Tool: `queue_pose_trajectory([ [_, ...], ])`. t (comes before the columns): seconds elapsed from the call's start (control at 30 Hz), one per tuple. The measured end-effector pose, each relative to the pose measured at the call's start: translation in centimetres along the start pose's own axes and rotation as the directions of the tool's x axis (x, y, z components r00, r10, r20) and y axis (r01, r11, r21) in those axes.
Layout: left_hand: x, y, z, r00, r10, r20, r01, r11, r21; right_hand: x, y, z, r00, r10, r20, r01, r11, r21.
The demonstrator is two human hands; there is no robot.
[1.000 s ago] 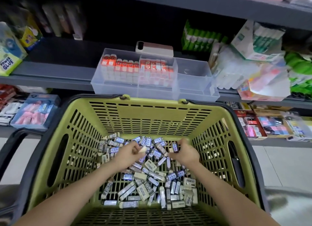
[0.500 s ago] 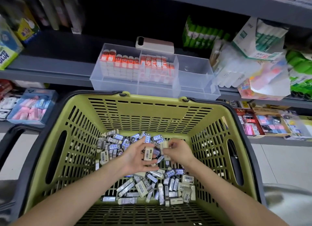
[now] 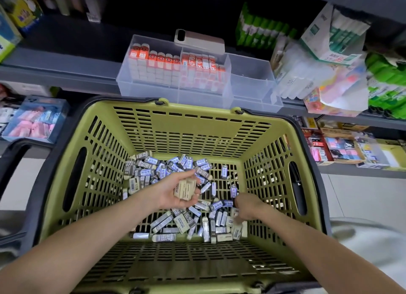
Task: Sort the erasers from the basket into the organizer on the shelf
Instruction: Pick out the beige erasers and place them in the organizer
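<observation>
Head view, left hand cupping a few beige erasers palm-up over the green basket, fingers curling around them, right hand reaching down into the loose eraser pile, finger state unclear, clear organizer sitting on the shelf beyond.

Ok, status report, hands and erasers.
Left hand cupping a few erasers. Right hand down in the basket pile. Organizer end compartment empty, unobstructed.

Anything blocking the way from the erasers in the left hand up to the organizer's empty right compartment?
Nothing visible. The erasers lie in the left hand inside the basket; only its far wall must be cleared. The organizer compartment is open on top.
</observation>
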State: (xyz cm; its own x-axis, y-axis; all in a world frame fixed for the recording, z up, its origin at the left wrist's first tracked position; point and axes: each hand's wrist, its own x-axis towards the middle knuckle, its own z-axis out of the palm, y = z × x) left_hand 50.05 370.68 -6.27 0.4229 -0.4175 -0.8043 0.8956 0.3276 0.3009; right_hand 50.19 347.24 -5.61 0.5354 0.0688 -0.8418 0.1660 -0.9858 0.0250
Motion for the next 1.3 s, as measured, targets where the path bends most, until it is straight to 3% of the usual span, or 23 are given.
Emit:
queue_pose_trajectory([
  [0.2,-0.3,0.5,-0.5,0.997,0.069,0.015,-0.069,0.998,-0.007,-0.7,0.6,1.0,0.997,-0.066,0.051,0.051,0.965,0.258],
  [0.4,-0.1,0.7,-0.9,0.995,0.103,-0.002,-0.103,0.995,-0.010,-1.5,-0.3,3.1,0.996,-0.086,-0.007,0.081,0.899,0.431],
  [0.6,0.0,0.3,-0.6,0.995,0.103,-0.011,-0.103,0.995,0.006,-0.7,-1.0,3.1,0.994,0.084,0.065,-0.106,0.721,0.685],
  [0.77,0.1,0.2,-0.6,0.995,0.099,-0.001,-0.099,0.994,0.049,-0.6,-1.2,3.6,0.994,0.108,0.021,-0.090,0.688,0.720],
  [1.13,-0.3,-0.3,-0.1,0.999,0.033,0.040,-0.036,0.996,0.080,-1.1,-1.8,3.1,0.986,0.075,0.149,-0.160,0.691,0.705],
  [1.3,-0.7,0.0,0.2,0.999,0.035,0.021,-0.036,0.999,0.031,-3.0,-2.2,-1.4,0.998,-0.010,0.067,-0.045,0.655,0.754],
])
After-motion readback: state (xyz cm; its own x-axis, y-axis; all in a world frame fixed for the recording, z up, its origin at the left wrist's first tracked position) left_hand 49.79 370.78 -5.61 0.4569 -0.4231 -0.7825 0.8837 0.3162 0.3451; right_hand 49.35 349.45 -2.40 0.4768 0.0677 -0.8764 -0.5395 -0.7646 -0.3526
